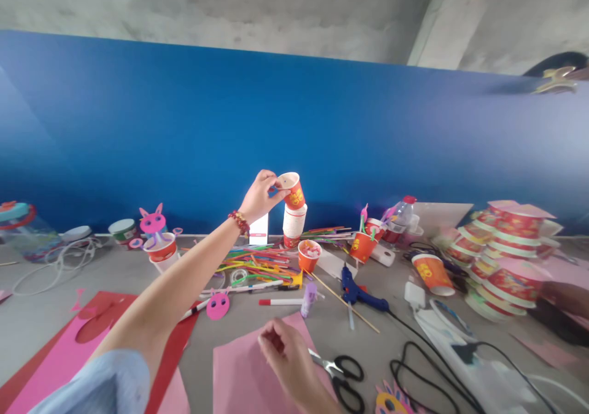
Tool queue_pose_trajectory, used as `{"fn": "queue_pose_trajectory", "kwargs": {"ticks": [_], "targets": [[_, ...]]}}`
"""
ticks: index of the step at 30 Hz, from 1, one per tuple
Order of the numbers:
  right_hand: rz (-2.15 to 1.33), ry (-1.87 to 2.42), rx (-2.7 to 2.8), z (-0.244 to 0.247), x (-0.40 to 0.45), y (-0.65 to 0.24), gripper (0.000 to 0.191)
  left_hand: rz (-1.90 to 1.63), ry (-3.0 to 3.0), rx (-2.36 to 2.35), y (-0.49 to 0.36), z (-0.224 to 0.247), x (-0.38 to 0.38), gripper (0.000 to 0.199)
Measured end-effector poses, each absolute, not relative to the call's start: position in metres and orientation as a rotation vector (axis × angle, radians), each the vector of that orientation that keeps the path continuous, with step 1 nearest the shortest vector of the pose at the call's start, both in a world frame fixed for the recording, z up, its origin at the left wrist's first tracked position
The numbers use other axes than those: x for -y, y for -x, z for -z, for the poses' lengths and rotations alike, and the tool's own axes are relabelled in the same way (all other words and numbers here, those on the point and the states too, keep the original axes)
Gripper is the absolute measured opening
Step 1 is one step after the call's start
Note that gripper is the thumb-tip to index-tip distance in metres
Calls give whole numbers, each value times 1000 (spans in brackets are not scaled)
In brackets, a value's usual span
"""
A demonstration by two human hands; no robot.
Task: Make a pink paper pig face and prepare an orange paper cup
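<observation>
My left hand (264, 196) is stretched far forward, thumb and fingers pinching the rim of a red paper cup (297, 195) with a gold print. That cup is tilted on top of a stack of paper cups (294, 222); I cannot tell whether it is free of the stack. Low over a pink paper sheet (239, 371), my right hand (289, 356) is loosely curled with nothing visible in it. Beside it lie black-handled scissors (340, 371). A purple glue stick (308, 299) stands just beyond, near a red-capped white marker (280, 302).
Pipe cleaners (262, 264) spread across the middle. A blue glue gun (361, 294) trails a black cable at right. Stacked decorated bowls (510, 248) stand far right. A pink animal figure (154, 224) in a cup and red paper (115, 303) are at left. A blue partition (207, 126) closes the back.
</observation>
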State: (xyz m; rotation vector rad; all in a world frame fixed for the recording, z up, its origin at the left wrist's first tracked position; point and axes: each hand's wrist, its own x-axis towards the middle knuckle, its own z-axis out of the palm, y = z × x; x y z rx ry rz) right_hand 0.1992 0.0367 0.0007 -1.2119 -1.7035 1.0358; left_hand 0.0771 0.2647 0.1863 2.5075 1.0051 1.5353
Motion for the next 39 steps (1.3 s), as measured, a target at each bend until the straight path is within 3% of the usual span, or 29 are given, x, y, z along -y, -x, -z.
{"fn": "queue_pose_trajectory", "kwargs": {"ticks": [3,11,16,23,28,39], "targets": [[-987,1153,1515,-3,-38,-204,17,-1450,-2374,-919,-51,-181,-215,20],[-1343,827,1186,-12,-28,-203,60,-1056,-1871,-874,-8,-106,-84,24],[-1572,823,1186,-12,-21,-195,53,-1020,-1705,-883,2,-71,-57,27],[-1438,886,1344,-6,-24,-196,52,-902,-1596,-825,8,-64,-56,28],[-1348,903,1387,-3,-22,-196,56,-1028,-1637,-889,9,-58,-56,22],[-1508,949,1274,-10,-21,-197,52,-1046,-1521,-911,3,-54,-50,25]]}}
